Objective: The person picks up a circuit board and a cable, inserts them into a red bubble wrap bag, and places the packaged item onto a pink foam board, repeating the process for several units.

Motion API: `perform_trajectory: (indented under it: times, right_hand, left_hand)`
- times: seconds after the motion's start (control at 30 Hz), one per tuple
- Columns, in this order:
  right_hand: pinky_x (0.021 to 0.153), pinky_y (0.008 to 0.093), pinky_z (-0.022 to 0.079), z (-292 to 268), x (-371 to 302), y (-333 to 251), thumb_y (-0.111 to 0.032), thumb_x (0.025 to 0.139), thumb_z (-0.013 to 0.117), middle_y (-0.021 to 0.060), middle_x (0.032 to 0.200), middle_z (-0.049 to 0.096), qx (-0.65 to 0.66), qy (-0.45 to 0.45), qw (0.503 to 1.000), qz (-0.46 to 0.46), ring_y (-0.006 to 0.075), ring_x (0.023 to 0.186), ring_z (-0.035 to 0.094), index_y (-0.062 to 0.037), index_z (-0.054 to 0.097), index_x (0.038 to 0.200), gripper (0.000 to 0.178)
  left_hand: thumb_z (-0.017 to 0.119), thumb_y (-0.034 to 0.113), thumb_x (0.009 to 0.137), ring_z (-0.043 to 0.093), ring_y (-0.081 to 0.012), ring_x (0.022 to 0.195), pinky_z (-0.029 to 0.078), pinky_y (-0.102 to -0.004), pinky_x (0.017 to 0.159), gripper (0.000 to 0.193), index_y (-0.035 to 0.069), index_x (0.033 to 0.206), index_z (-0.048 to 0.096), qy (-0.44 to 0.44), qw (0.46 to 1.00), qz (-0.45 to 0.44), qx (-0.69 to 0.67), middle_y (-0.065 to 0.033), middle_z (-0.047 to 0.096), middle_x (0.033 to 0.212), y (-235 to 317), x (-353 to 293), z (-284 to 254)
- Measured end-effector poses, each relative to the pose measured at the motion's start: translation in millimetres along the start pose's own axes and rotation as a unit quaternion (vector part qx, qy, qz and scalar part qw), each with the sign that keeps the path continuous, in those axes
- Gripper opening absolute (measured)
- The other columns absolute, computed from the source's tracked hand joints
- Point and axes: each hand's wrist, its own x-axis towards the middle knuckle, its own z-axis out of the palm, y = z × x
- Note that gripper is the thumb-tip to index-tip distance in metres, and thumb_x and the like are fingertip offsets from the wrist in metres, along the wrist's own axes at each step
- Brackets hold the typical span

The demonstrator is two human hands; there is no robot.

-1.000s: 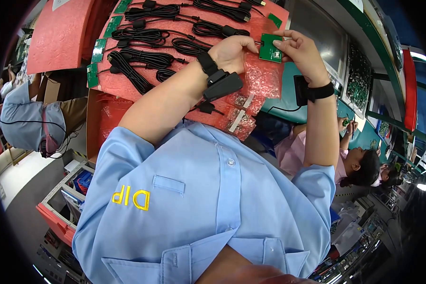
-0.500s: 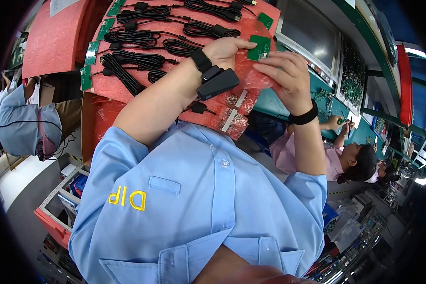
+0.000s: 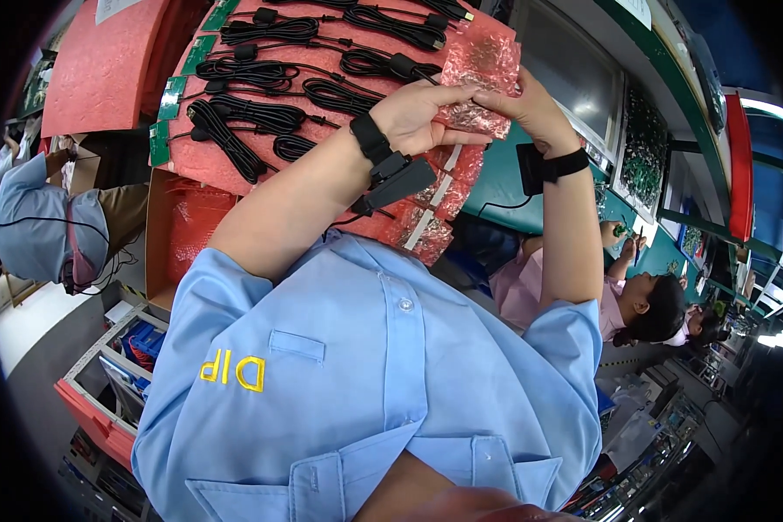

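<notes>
Between my hands is a pink bubble-wrap bag (image 3: 481,68), crinkled and see-through in places. My left hand (image 3: 416,119) pinches its lower left side, thumb on top and fingers beneath. From the right, my right hand (image 3: 538,113) grips the same bag with its thumb across the front; its other fingers are mostly hidden behind. Whether the green circuit board is inside the bag I cannot tell. Left of my hands, several coiled black cables (image 3: 250,115) lie in rows on a pink foam sheet (image 3: 213,170), some joined to small green circuit boards (image 3: 171,97).
More pink bubble-wrap bags (image 3: 428,228) with white strips lie close to my body. A cardboard box (image 3: 159,235) stands below the foam at the left. To the right, a co-worker in pink (image 3: 531,283) works at a green bench (image 3: 505,187); another person in blue (image 3: 48,222) is far left.
The green board that showed between my fingers is out of sight, and the bubble-wrap bag now covers that spot. My right hand has turned and closed on the bag's right side.
</notes>
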Motion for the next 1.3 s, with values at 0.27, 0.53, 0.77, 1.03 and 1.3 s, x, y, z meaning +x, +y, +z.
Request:
perform_trajectory:
  times: [0.27, 0.53, 0.77, 1.03, 1.3]
  right_hand:
    - [0.087, 0.0318, 0.048, -1.2, -10.3, 1.8, 0.003, 0.073, 0.062, 0.0125, 0.101, 0.067, -0.171, -0.043, 0.954, -0.242, 0.0215, 0.1, 0.062, -0.0017, 0.069, 0.091, 0.019]
    - [0.093, 0.0368, 0.046, -15.0, -23.2, -6.8, 0.005, 0.076, 0.052, 0.0113, 0.099, 0.067, -0.282, -0.105, 0.876, -0.378, 0.024, 0.102, 0.06, -0.0024, 0.068, 0.095, 0.025]
    - [0.085, 0.0342, 0.047, -72.5, -0.3, 155.9, -0.029, 0.087, 0.059, 0.0127, 0.096, 0.068, -0.056, 0.237, 0.97, 0.016, 0.0229, 0.095, 0.062, -0.0008, 0.067, 0.1, 0.032]
    - [0.097, 0.0361, 0.035, -28.6, 12.8, 250.9, -0.039, 0.084, 0.061, 0.0131, 0.117, 0.06, 0.09, 0.208, 0.933, 0.28, 0.023, 0.118, 0.049, -0.008, 0.069, 0.103, 0.037]
    - [0.096, 0.0345, 0.036, 8.6, -35.5, 258.6, -0.025, 0.085, 0.062, 0.012, 0.118, 0.061, 0.103, 0.282, 0.948, 0.101, 0.0221, 0.119, 0.048, -0.0056, 0.07, 0.095, 0.023]
  left_hand:
    - [0.036, 0.024, 0.097, 0.057, -0.0336, 0.108, 0.048, -0.0462, 0.095, 0.041, -0.006, 0.124, 0.043, -0.024, 0.987, -0.061, -0.147, -0.0215, 0.054, 0.119, -6.8, 6.6, -21.6]
    - [0.041, 0.022, 0.097, 0.058, -0.0323, 0.106, 0.051, -0.0483, 0.091, 0.037, -0.006, 0.122, 0.043, -0.104, 0.968, -0.071, -0.216, -0.0195, 0.055, 0.117, 9.4, 12.0, -7.0]
    - [0.049, 0.007, 0.093, 0.06, -0.0262, 0.104, 0.054, -0.0372, 0.091, 0.027, -0.008, 0.116, 0.05, 0.031, 0.989, -0.064, -0.132, -0.0161, 0.058, 0.113, 20.6, 23.6, -1.0]
    - [0.05, 0.006, 0.093, 0.06, -0.0285, 0.102, 0.054, -0.0355, 0.091, 0.025, -0.008, 0.113, 0.05, 0.053, 0.984, -0.086, -0.146, -0.0158, 0.058, 0.111, 10.1, 34.8, -4.7]
    - [0.05, 0.007, 0.093, 0.06, -0.0273, 0.102, 0.051, -0.0377, 0.095, 0.025, -0.007, 0.114, 0.051, 0.055, 0.982, -0.113, -0.143, -0.0148, 0.059, 0.111, 8.5, 35.8, 2.7]
